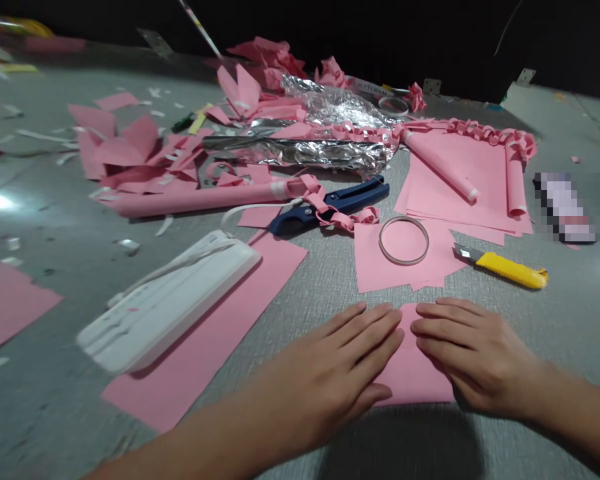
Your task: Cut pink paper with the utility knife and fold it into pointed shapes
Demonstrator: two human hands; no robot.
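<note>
A small piece of pink paper (414,373) lies on the grey table (320,280) near its front edge. My left hand (340,363) rests flat on the paper's left part, fingers stretched out and close together. My right hand (465,350) lies flat on its right part, fingers extended toward the left. The fingertips of both hands nearly meet over the paper's top edge. Neither hand grips anything.
A yellow utility knife (505,265), a thin tape ring (403,240) on a pink square, blue-handled scissors (330,203), a white plastic tray (170,303) on a long pink sheet (205,353), crumpled foil (325,127), rolled pink paper and scraps lie behind my hands.
</note>
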